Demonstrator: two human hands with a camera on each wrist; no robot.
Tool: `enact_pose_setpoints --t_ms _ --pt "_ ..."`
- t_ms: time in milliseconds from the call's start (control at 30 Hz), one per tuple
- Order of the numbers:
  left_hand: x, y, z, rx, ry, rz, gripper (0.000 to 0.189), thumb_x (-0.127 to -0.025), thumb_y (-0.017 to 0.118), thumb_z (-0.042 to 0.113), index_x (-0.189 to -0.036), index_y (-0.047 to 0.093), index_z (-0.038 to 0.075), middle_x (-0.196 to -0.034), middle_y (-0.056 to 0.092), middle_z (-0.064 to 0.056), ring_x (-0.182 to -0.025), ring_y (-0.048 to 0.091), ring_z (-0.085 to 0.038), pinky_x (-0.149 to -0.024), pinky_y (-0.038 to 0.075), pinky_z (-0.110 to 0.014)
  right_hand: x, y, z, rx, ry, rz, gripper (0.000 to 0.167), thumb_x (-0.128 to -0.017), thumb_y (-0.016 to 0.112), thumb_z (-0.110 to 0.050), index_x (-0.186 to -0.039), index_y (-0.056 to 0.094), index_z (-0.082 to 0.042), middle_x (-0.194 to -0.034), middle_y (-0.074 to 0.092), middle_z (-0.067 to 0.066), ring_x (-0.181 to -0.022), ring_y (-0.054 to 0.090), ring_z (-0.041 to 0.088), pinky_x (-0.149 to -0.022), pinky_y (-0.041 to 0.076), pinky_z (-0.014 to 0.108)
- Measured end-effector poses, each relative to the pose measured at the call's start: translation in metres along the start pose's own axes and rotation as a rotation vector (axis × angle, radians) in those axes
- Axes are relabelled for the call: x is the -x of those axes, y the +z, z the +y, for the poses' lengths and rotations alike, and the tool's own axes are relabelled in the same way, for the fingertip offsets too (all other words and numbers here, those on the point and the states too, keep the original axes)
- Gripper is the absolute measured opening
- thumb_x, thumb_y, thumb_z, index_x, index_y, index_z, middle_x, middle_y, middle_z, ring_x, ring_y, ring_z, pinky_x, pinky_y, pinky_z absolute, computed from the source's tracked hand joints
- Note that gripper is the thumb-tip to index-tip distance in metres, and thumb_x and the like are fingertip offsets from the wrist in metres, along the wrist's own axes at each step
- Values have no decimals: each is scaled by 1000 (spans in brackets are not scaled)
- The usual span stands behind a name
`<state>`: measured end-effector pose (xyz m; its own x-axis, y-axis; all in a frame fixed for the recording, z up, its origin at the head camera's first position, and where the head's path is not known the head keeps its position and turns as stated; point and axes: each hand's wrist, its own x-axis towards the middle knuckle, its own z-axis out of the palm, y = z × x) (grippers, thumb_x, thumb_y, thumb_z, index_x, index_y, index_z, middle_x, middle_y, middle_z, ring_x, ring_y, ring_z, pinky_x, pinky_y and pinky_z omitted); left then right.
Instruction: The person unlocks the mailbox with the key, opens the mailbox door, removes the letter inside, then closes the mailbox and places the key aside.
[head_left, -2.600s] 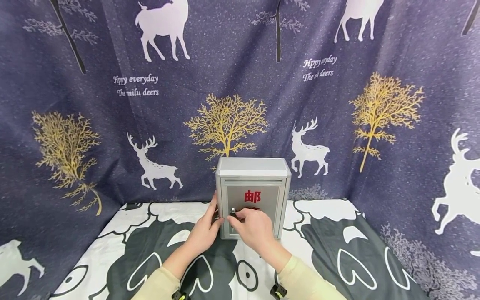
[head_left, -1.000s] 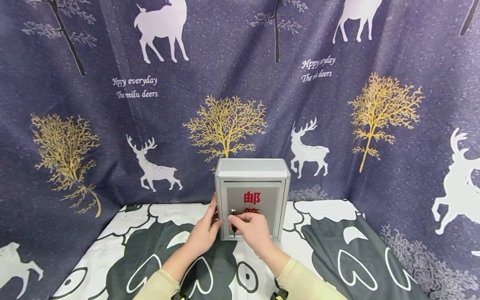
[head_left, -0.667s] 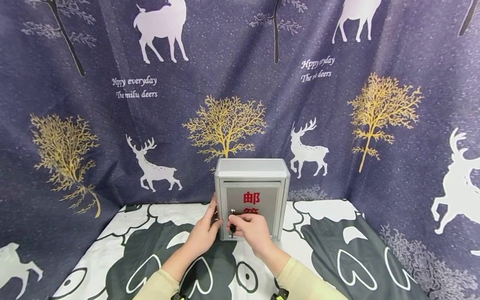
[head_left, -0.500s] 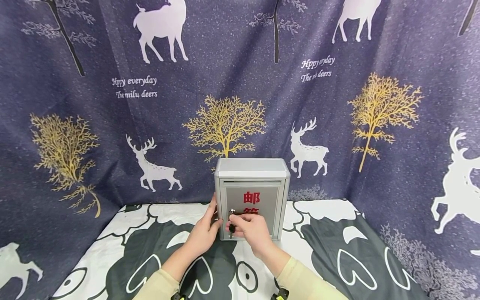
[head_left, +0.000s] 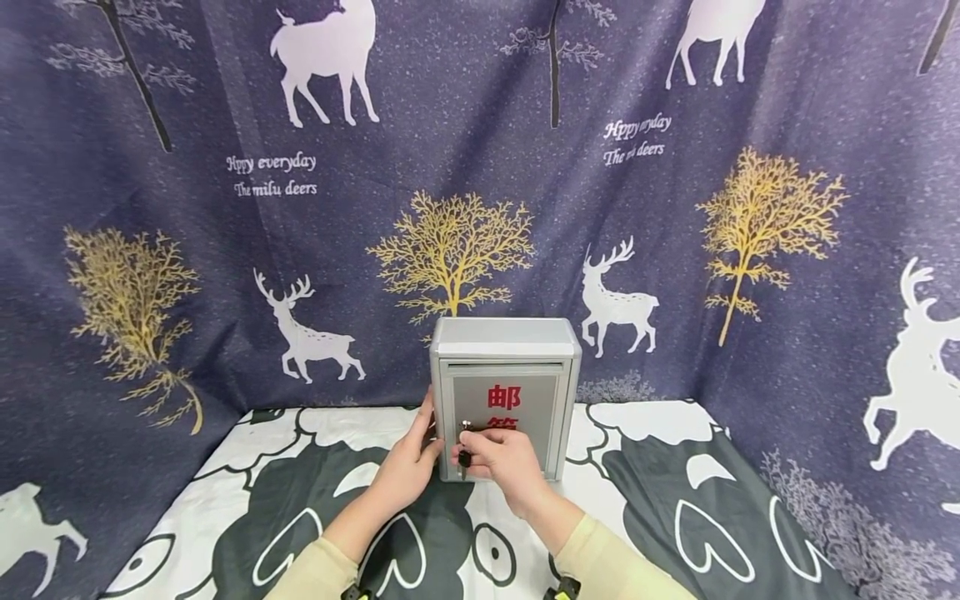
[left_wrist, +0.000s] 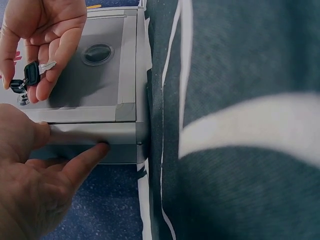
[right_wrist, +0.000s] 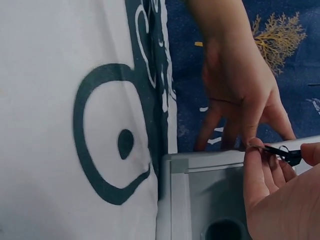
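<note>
A grey metal mailbox (head_left: 542, 410) with red characters stands upright on the patterned cloth. My right hand (head_left: 504, 460) pinches a black-headed key (left_wrist: 18, 86) at the lock (head_left: 466, 425) on the left of its front. From the same ring hangs a second key (left_wrist: 32, 73), lying against my curled fingers in the left wrist view. My left hand (head_left: 405, 464) rests on the mailbox's left side, fingers extended along it and the thumb on the front edge. In the right wrist view the thumb of the right hand (right_wrist: 285, 200) is at the black key heads.
A black-and-white cartoon cloth (head_left: 300, 492) covers the surface under the mailbox. Close behind hangs a dark blue curtain (head_left: 480, 150) with deer and golden trees. A dark oval window (left_wrist: 97, 54) sits low in the mailbox front, below the lock.
My right hand has come slightly lower at the lock, uncovering more red lettering. The hanging key has come into view below the fingers and turned. My left hand stays on the side.
</note>
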<state>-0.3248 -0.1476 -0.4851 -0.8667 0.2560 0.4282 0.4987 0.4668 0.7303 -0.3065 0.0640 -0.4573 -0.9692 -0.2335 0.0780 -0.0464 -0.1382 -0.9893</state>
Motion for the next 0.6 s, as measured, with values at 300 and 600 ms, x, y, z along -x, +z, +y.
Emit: enact_pose_setpoints --t_ms 300,600 --pt "0 -1 0 -27 -10 4 93 -115 58 4 -181 1 38 -169 48 -24 -143 61 -44 -109 56 -61 3 -1 -3 -46 15 -48 41 -106 78 -23 -123 76 15 -107 82 23 -95 83 25 -87 68 40" --pt "1 -1 -2 -60 18 5 91 -115 56 4 -181 1 35 -167 49 -27 -140 63 -46 -107 56 -64 7 -3 -4 -60 53 -72 39 -105 78 -22 -118 76 14 -104 83 20 -94 83 24 -88 68 41"
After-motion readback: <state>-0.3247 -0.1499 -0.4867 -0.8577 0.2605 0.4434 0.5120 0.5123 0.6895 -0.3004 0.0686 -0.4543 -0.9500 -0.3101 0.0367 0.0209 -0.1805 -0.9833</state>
